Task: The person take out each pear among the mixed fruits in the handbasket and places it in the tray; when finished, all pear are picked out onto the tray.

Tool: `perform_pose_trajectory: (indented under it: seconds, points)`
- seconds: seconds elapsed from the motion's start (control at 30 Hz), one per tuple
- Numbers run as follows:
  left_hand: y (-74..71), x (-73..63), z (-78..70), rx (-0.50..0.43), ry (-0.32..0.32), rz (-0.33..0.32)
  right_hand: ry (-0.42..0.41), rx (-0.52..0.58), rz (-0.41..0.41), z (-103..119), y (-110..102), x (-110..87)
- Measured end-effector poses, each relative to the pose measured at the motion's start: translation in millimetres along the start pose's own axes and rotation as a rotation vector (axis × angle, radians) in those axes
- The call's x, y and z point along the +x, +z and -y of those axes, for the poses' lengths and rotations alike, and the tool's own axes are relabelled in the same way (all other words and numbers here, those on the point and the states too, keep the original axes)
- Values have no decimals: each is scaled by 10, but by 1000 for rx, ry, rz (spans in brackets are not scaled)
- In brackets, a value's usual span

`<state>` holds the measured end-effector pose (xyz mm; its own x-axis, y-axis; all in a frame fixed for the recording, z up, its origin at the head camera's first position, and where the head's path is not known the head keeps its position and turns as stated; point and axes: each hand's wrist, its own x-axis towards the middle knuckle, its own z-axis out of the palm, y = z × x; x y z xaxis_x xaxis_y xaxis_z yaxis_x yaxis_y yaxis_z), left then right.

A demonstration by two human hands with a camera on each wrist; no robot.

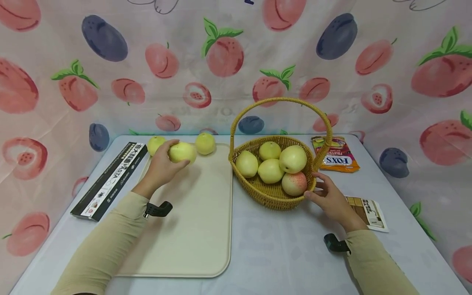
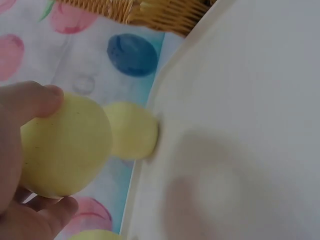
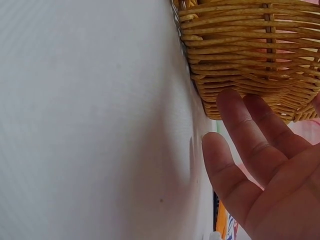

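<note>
Raised above the far left of the beige tray (image 1: 195,229), my left hand (image 1: 162,164) grips a yellow-green apple (image 1: 183,153) between thumb and fingers. Its smooth, speckled skin shows close up in the left wrist view. Two more yellow-green fruits lie by the tray's far edge: one fruit (image 1: 205,143) right of the hand, another fruit (image 1: 155,144) partly behind it. My right hand (image 1: 330,200) holds the rim of the wicker basket (image 1: 273,201) at its right side, fingers against the outer weave. Inside sit several yellow-green fruits (image 1: 270,171) and a pink-blushed peach (image 1: 294,183).
A long black-and-white box (image 1: 110,180) lies along the tray's left side. Behind the basket's right side is an orange-red candy bag (image 1: 335,155). A brown-and-white packet (image 1: 368,213) lies beyond my right wrist. The basket's tall handle (image 1: 280,99) arches upward. A fruit-print cloth (image 1: 228,98) hangs behind.
</note>
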<state>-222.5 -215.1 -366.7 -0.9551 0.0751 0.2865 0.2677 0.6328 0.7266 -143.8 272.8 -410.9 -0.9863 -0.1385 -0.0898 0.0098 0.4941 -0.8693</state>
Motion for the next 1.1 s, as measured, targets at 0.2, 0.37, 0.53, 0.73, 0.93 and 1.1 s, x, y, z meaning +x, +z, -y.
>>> perform_pose_trajectory:
  seconds: [0.2, 0.37, 0.53, 0.73, 0.93, 1.1]
  points:
    - [-64, 49, 139, -13, -70, -45, -6, 0, -2, 3, 1, 0]
    - [-128, 51, 224, -21, -147, -85, -9, -2, -5, 6, 0, 1]
    - [-163, 53, 309, -20, -226, -102, -6, 0, -4, 5, -2, 2]
    - [-199, 79, 394, 30, -263, -107, 1, 9, 1, 8, 0, -4]
    - [-232, 109, 487, 78, -267, -99, 1, 1, -2, 6, -2, -3]
    - [-250, 116, 529, 106, -257, -77, 1, 1, -1, 5, -3, 1]
